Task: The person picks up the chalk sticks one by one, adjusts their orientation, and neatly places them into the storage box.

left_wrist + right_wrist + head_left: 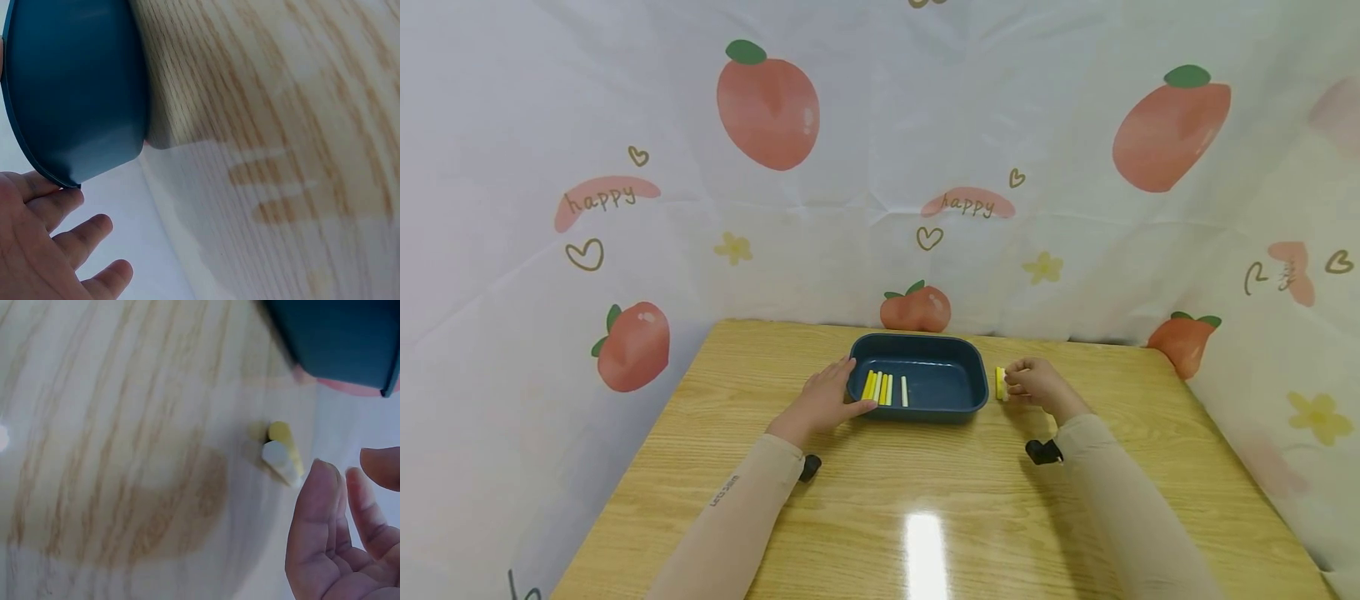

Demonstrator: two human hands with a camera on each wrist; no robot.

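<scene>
A dark blue rectangular dish point(943, 392) stands on the table. My left hand point(827, 397) spans its near left corner, fingers at the left rim and thumb over the front rim. In the left wrist view, the left hand's fingers point(97, 231) are loosely spread, some touching the rim. Inside the dish, several yellow and white chalk sticks point(878, 388) lie side by side at the left; a single white chalk stick point(905, 392) lies apart. Right of the dish, my right hand point(1037, 387) reaches to a yellow chalk stick point(279, 431) and a white chalk stick point(275, 453), thumb and fingers parted.
The wooden table point(880, 492) meets a white fruit-print cloth point(850, 217) at the back and sides. Black wrist mounts point(1043, 452) sit at both sleeves. A bright light reflection point(923, 550) lies on the near tabletop.
</scene>
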